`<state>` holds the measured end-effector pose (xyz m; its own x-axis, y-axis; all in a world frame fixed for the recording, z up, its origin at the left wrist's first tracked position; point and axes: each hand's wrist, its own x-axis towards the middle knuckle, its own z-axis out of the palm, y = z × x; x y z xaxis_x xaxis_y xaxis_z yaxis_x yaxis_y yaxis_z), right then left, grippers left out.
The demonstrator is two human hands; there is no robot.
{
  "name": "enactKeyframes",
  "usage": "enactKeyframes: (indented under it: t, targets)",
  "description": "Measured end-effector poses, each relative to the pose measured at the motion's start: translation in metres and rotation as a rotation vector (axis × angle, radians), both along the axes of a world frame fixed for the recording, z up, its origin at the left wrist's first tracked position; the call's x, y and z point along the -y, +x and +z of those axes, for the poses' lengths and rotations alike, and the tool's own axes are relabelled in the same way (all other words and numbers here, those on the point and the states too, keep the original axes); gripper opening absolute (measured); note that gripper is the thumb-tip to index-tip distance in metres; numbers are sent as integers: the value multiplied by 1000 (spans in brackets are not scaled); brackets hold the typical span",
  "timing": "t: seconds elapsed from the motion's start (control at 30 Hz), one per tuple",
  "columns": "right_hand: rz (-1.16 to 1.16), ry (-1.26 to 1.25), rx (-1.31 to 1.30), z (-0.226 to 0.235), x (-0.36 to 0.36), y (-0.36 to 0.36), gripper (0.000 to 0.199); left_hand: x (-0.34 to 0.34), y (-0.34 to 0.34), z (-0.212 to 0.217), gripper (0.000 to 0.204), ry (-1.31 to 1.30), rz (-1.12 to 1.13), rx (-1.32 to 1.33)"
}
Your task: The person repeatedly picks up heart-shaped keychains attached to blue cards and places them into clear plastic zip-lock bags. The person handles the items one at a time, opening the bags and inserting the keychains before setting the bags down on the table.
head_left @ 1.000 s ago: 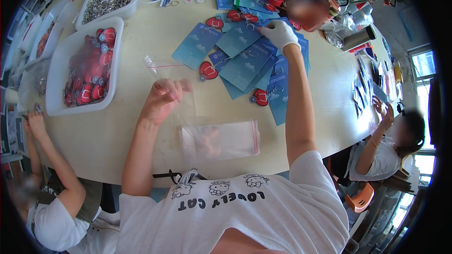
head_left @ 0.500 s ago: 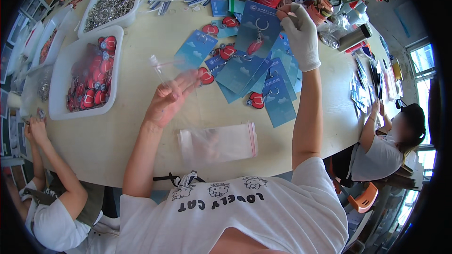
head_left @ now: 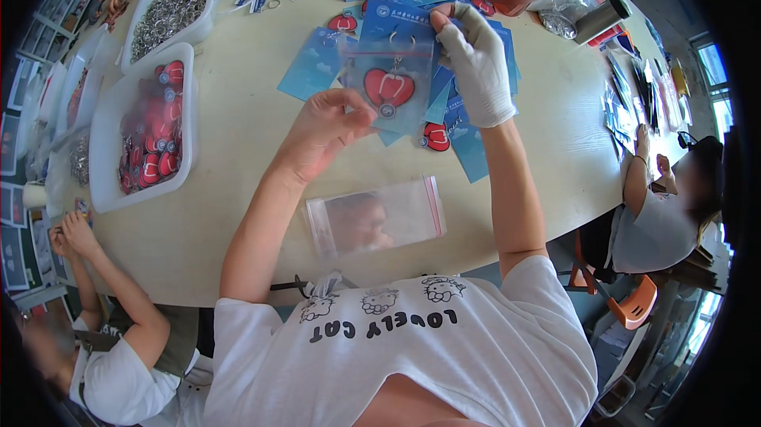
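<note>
A clear bag with a red heart keyring, apparently on a blue card, is held above the table. Its corners are pinched by the bare left hand and gloved right hand, keeping it taut. Below it lies a stack of empty bags.

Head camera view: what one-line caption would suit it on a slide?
Bare left hand and gloved right hand hold a clear bag containing a red heart-shaped keychain above a cluttered table.

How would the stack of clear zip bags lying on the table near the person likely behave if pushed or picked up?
The clear zip bags look thin and glossy, so they would probably slide easily on the smooth table. They lie flat and limp, so likely floppy and very light when lifted. Being a loose stack, the top ones may fan apart.
</note>
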<state>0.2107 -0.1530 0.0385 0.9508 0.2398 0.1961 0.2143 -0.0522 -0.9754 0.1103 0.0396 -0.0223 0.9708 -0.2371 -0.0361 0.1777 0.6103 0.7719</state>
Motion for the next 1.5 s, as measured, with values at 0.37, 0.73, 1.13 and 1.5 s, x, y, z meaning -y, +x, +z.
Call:
enactKeyframes:
  t: [0.37, 0.73, 1.13, 1.5]
  targets:
    - [263, -55, -322, -32, 27, -25, 24, 4, -6, 4, 5, 489, 80, 76]
    - [4, 578, -340, -46, 45, -8, 14, 4, -6, 7, 6, 344, -35, -82]
    - [-29, 401, -340, -32, 48, -30, 12, 5, -6, 5, 6, 392, 53, -60]
    - [25, 203, -251, -15, 62, -18, 21, 1, -4, 6, 8, 493, 21, -54]
